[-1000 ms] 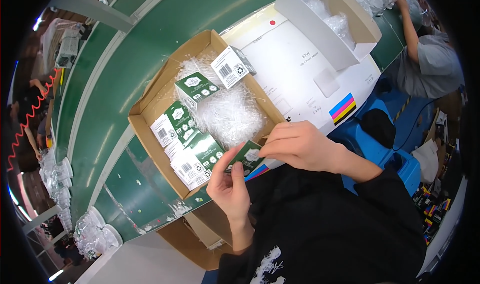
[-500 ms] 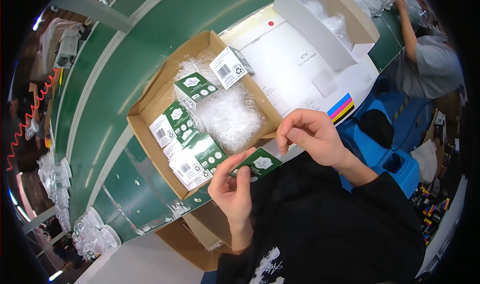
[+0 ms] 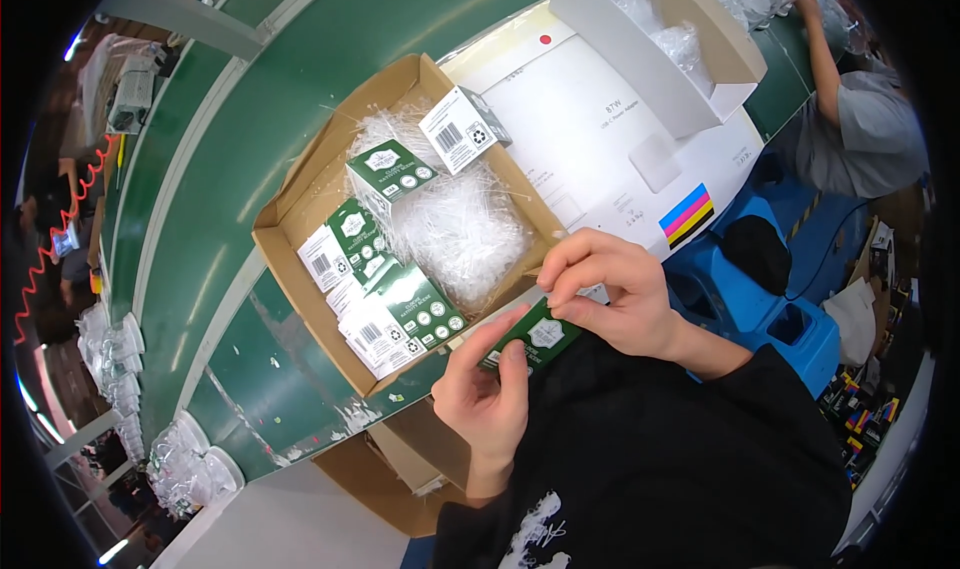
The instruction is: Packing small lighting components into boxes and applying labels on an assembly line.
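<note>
Just in front of my black-clothed body, in the head view, I hold a small green carton [image 3: 540, 341] over the near side of the bench. My left hand [image 3: 482, 401] grips its lower left end, thumb on the printed face and fingers behind. My right hand [image 3: 622, 294] is curled at its upper right end, thumb and fingertips nearly together; whether they pinch the edge I cannot tell. Nor can I tell if the carton is flat or folded out.

Beyond lies a brown cardboard tray [image 3: 402, 87], with clear plastic shreds [image 3: 462, 237] in its middle and green-and-white boxes [image 3: 420, 306] along its near left side.

The step in hand looks like working the carton's end with my fingertips. The next move, I judge, calls for a steady left hold and a light right touch, so the card does not crease.

Half a second ago my right hand stood apart from the carton; now it is at its edge. The boxes have stayed put.
</note>
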Demonstrator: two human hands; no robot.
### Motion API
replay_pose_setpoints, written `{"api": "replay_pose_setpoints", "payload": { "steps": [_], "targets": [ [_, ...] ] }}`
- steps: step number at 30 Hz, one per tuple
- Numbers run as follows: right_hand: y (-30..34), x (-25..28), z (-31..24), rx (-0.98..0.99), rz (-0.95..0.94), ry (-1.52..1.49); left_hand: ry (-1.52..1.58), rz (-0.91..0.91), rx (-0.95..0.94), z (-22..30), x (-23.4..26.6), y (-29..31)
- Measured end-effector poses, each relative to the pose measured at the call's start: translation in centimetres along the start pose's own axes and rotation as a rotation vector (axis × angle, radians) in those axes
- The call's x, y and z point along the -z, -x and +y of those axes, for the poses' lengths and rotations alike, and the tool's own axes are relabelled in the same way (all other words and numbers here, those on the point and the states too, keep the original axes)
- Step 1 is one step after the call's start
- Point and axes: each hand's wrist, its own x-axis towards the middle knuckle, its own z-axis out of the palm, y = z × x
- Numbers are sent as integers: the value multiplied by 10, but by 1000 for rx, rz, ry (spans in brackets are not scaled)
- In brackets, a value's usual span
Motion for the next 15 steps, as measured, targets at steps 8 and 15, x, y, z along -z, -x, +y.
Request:
{"api": "replay_pose_setpoints", "payload": {
  "steps": [8, 15],
  "targets": [
    [1, 4, 2, 12, 30, 65, 18, -55, -28, -4, -5, -4],
    [2, 3, 6, 166, 32, 284, 92, -67, -37, -11, -5, -4]
  ]
}}
